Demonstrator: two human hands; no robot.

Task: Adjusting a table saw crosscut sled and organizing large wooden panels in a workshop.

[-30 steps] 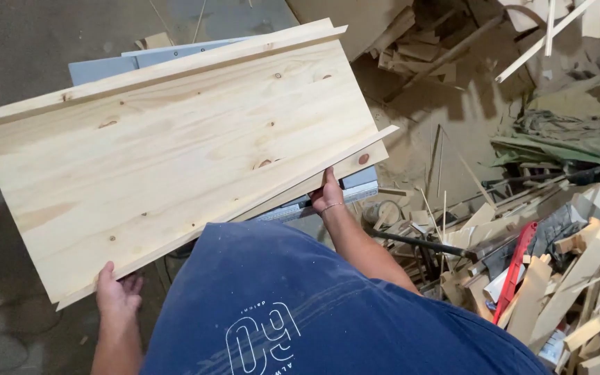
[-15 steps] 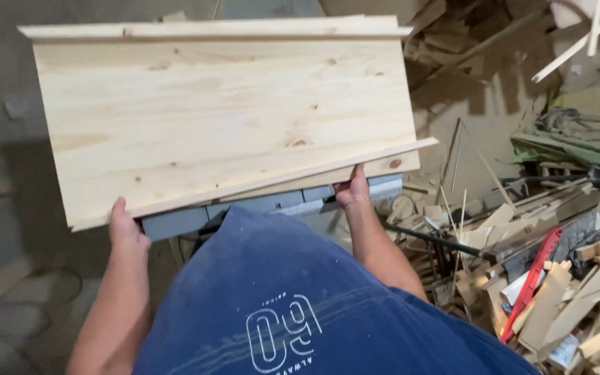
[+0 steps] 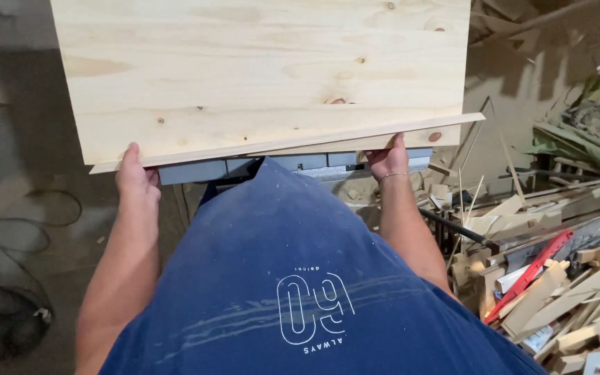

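Head view looks down on a broad pale pine panel, flat and rectangular, its grain dotted with small brown knots; it fills the upper middle of the frame and runs past the top edge. A thin wooden strip runs along the panel's near edge and juts out beyond its right corner. Just under that near edge sits a grey machine top, mostly hidden by the panel. Below the panel, a dusty blue shirt covers the person's front. Right of the panel lies a heap of offcut wood scraps, slats and splinters tangled with a red bar, crowding that side. Left of the panel the concrete floor is barer, with a dark cable looping over it. The left hand grasps the panel's near edge at its left corner, fingers hidden beneath. The right hand grips the same edge near its right end, a thin bracelet at the wrist.
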